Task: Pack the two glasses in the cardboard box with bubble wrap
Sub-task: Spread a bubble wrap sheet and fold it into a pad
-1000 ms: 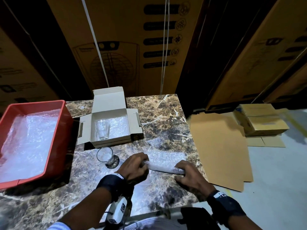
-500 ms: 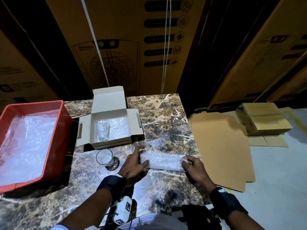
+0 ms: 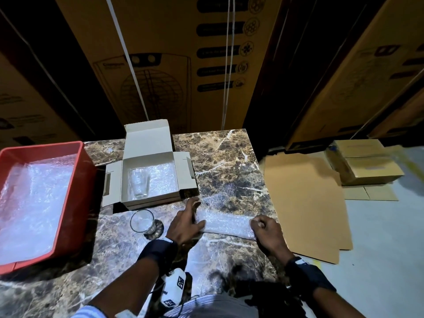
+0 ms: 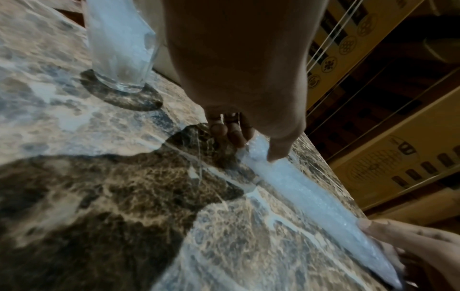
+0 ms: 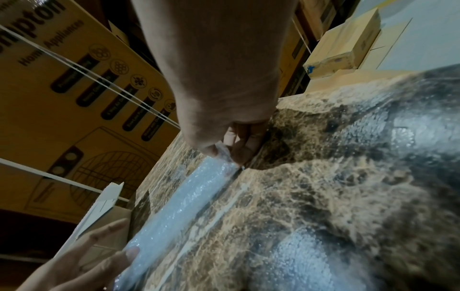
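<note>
A folded strip of bubble wrap (image 3: 226,224) (image 4: 311,198) (image 5: 179,208) lies on the marble table (image 3: 229,161). My left hand (image 3: 185,222) (image 4: 248,143) pinches its left end, thumb on top. My right hand (image 3: 266,228) (image 5: 226,153) pinches the right end with curled fingers. The open white cardboard box (image 3: 149,177) stands behind, lined with bubble wrap, and one glass (image 3: 138,182) lies in it on the left. The second glass (image 3: 143,222) (image 4: 119,49) stands upright on the table just left of my left hand.
A red tray (image 3: 82,180) holding bubble wrap sheets sits at the left. Off the table's right edge, flat cardboard (image 3: 305,198) and small brown boxes (image 3: 364,161) lie on the floor. Tall cartons (image 3: 172,65) stand behind the table.
The wrap went from a thin roll gripped near me to a wider, flatter strip farther forward. Both hands moved away from me with it, and my left fingers stretched out.
</note>
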